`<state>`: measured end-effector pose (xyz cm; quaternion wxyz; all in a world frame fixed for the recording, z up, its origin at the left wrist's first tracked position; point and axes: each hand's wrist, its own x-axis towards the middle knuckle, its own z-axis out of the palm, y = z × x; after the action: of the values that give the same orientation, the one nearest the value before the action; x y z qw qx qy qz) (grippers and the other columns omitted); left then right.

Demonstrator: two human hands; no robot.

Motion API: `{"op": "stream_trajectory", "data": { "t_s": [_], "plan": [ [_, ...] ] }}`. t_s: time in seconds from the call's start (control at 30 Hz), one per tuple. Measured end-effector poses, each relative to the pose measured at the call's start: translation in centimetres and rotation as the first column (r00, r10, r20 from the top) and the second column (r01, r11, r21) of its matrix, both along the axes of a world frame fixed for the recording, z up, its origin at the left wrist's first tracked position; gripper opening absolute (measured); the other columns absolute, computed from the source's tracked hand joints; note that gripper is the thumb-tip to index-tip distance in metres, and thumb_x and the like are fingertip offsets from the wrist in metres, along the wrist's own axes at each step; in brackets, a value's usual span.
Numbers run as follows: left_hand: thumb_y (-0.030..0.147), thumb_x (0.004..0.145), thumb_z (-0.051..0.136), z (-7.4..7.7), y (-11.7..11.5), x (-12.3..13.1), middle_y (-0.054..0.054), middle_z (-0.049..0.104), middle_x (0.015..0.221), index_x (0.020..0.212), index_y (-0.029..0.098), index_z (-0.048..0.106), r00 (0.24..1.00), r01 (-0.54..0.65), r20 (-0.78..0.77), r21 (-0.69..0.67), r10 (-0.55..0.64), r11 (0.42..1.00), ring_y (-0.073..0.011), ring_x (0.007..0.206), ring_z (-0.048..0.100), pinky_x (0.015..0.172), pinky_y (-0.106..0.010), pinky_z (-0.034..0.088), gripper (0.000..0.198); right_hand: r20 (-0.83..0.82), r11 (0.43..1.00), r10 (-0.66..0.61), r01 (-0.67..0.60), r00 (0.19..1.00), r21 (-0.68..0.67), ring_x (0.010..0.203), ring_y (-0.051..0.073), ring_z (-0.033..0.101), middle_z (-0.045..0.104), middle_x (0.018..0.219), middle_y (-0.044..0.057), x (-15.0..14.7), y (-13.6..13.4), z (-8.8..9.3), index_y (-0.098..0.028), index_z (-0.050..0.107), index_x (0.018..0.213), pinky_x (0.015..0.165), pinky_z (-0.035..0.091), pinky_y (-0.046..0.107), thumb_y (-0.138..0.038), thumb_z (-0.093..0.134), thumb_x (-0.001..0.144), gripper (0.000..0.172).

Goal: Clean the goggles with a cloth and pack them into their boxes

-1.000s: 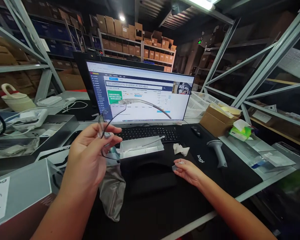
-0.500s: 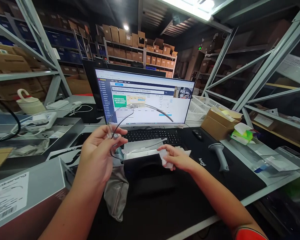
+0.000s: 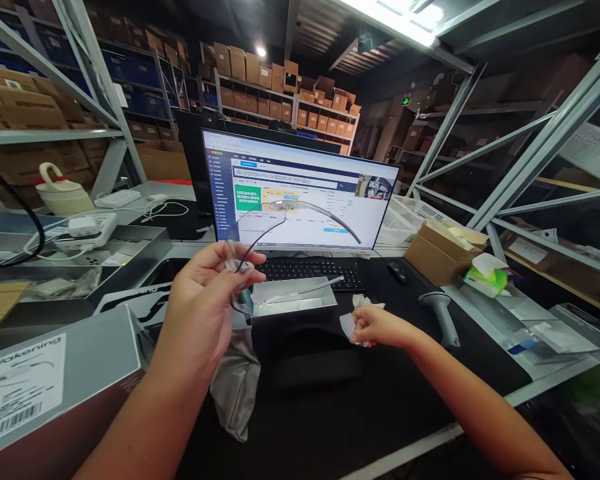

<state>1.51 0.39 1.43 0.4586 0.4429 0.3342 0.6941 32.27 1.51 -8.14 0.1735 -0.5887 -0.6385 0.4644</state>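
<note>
My left hand is raised in front of the monitor, its thumb and fingers pinching a pair of thin-framed glasses. One grey temple of the glasses stretches to the right across the screen; the gripped part is mostly hidden by the fingers. Lower and to the right, my right hand is closed on a crumpled white tissue. Between the hands lies an open pale box with a thin grey strip over it. A grey pouch rests below my left hand.
A monitor stands behind a black keyboard. On the right are a mouse, a barcode scanner, a cardboard box and a green tissue pack. A silver box sits at front left. Metal racks flank the desk.
My right hand has moved right and slightly down with the tissue, away from the pale box. My left hand still holds the glasses up. The view has shifted slightly.
</note>
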Motion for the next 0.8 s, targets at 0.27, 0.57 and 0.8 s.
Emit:
{"op": "stream_trajectory", "data": {
  "t_s": [0.27, 0.57, 0.8],
  "plan": [
    [0.025, 0.066, 0.076, -0.1, -0.1, 0.0, -0.001, 0.070, 0.087, 0.083, 0.018, 0.068, 1.000, 0.020, -0.023, 0.007, -0.019, 1.000, -0.0099, 0.066, 0.063, 0.064, -0.018, 0.048, 0.020, 0.109, 0.902, -0.085, 0.030, 0.990, 0.431, 0.077, 0.019, 0.056, 0.060, 0.080, 0.004, -0.8, 0.1, 0.3, -0.020, 0.068, 0.060, 0.069, 0.043, 0.031, -0.043, 0.073, 0.078, 0.029],
    [0.030, 0.061, 0.082, 0.2, 0.5, -0.9, -0.001, 0.071, 0.087, 0.084, 0.018, 0.068, 1.000, 0.017, 0.022, -0.050, -0.016, 0.999, -0.0090, 0.066, 0.064, 0.065, -0.015, 0.051, 0.029, -0.102, 0.699, -0.035, 0.097, 0.994, 0.708, 0.070, 0.019, 0.059, 0.071, 0.085, 0.004, -2.3, 1.4, 7.7, -0.024, 0.079, 0.080, 0.061, 0.041, 0.030, -0.032, 0.073, 0.078, 0.010],
    [0.032, 0.064, 0.083, -0.2, 1.0, -1.1, -0.003, 0.071, 0.091, 0.084, 0.018, 0.069, 1.000, 0.017, 0.005, -0.053, -0.016, 0.998, -0.0098, 0.069, 0.065, 0.067, -0.016, 0.054, 0.029, -0.500, 0.822, -0.010, 0.292, 0.866, 0.488, 0.052, 0.014, 0.060, 0.066, 0.062, 0.000, -3.4, 2.2, 9.7, -0.019, 0.073, 0.083, 0.050, 0.047, 0.025, -0.040, 0.077, 0.071, 0.025]
  ]
}}
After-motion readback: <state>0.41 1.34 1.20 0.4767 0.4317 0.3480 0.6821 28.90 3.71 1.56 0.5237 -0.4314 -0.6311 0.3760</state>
